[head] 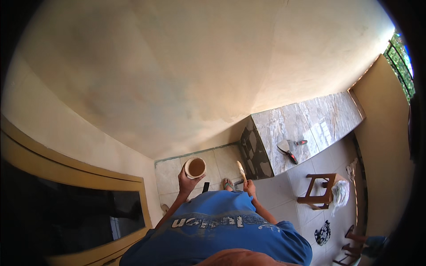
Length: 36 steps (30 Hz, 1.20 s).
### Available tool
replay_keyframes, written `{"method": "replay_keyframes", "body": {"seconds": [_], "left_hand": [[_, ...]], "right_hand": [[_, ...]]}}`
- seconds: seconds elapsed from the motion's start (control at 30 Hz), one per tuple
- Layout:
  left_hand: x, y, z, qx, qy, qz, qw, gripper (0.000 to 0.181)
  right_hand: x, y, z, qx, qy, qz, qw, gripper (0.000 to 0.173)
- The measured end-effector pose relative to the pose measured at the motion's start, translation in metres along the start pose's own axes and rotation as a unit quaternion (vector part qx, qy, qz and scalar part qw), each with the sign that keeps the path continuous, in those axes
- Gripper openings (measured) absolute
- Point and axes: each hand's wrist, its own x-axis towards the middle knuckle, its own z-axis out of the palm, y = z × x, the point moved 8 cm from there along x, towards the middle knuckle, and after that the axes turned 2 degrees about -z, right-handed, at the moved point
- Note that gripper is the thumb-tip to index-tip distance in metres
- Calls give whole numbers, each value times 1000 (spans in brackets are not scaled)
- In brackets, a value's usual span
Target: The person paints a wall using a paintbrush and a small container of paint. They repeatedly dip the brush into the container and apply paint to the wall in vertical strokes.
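My left hand (189, 182) is wrapped around a round, pale-rimmed tub (186, 167) with a brownish liquid inside. In my right hand (249, 188) is a brush (241, 169) with a light wooden handle, its head pointing up and away from me. Neither the tub nor the brush touches the wall. Before me rises a cream-painted wall (213, 66) with uneven, blotchy patches.
On the marble-look tiled ledge (326, 106) lie a putty knife (287, 151) and a second scraper with a red-black handle (301, 142). A brown stool (316, 191) bears clear plastic. A patterned cloth (322, 232) lies on the floor. Another person's legs (361, 238) show at lower right.
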Motion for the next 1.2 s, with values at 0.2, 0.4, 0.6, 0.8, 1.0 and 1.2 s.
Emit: {"method": "replay_keyframes", "body": {"seconds": [0.2, 0.4, 0.6, 0.8, 1.0, 1.2], "left_hand": [[16, 13, 49, 20, 39, -9, 999, 76], [22, 27, 62, 28, 49, -7, 998, 76], [19, 25, 60, 44, 103, -8, 994, 81], [16, 18, 56, 48, 128, -9, 991, 84], [16, 23, 46, 61, 145, -16, 987, 79], [19, 27, 42, 72, 152, -3, 986, 77]], "right_hand": [[64, -42, -46, -19, 5, -143, 990, 34], [107, -51, -30, -21, -77, -123, 989, 33], [117, -58, -7, -47, -95, -189, 976, 34], [123, -67, 6, -66, -128, -203, 968, 34], [131, -81, 8, -56, -128, -235, 962, 32], [139, -90, 12, -45, -127, -237, 962, 30]]}}
